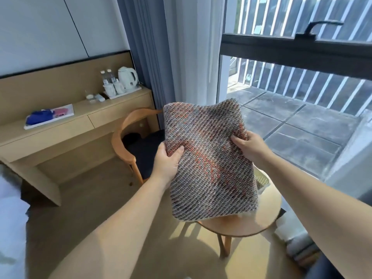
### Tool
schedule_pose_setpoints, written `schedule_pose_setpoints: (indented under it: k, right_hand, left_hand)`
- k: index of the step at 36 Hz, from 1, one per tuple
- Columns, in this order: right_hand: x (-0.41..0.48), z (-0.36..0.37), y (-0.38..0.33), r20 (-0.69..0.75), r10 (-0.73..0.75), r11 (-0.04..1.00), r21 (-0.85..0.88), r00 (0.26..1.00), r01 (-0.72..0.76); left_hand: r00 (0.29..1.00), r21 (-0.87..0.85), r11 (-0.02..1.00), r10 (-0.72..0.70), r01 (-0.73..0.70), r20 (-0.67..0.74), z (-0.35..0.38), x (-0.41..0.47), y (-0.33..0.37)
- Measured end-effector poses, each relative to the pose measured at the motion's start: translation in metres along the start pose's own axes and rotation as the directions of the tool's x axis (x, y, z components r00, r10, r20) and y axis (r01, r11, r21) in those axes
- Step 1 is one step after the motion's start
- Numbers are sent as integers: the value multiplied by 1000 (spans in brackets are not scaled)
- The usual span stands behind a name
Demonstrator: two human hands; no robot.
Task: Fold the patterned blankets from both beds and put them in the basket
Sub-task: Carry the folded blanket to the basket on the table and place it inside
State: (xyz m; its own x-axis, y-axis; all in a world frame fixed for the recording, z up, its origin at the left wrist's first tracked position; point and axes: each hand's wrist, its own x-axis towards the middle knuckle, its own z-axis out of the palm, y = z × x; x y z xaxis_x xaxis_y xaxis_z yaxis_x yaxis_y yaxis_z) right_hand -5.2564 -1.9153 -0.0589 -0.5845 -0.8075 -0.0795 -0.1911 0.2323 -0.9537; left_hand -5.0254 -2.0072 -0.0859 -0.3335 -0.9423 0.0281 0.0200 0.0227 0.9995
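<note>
Patterned blanket (pixel 207 158) held folded above round counter (pixel 241 224)
Its side edges are pinched by left grip (pixel 168 162) and right grip (pixel 249 146), thumbs on top; beyond are seen a wooden chair (pixel 124 141), then a white kettle (pixel 127 77) farthest off

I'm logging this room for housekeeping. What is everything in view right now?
patterned blanket: one, grey and orange, folded, held up at centre
round table: one, light wood, below the blanket
basket: one, pale woven, on the table, mostly hidden behind blanket
desk: one, light wood, along left wall
chair: one, wood, dark seat, at the desk
tray: one, white, on desk, blue and pink items on it
kettle: one, white, desk's far end
water bottles: two, clear, beside the kettle
curtains: two, grey and white, top centre
left hand: one, grips blanket's left edge
right hand: one, grips blanket's right edge
</note>
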Motion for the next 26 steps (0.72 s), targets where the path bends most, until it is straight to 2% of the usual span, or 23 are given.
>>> schedule_pose_setpoints:
  k: [7,14,19,26]
  right_hand:
    - [79,23,-11,-7,55,998,17,998,-55]
    - [145,31,-9,31,70,996,-53,997,-68]
    - [188,38,3,121,103,993,-69,987,-95]
    - [257,40,36,278,168,986,-62,946,-157]
  left_hand:
    - [999,33,999,-36,35,34,-3,91,0]
    - [998,47,997,-67,67,7,10,138,-17]
    - [991,68,990,-115,120,-68,21,162,-34]
    - [954,97,975,-169,198,-246,48,180,-55]
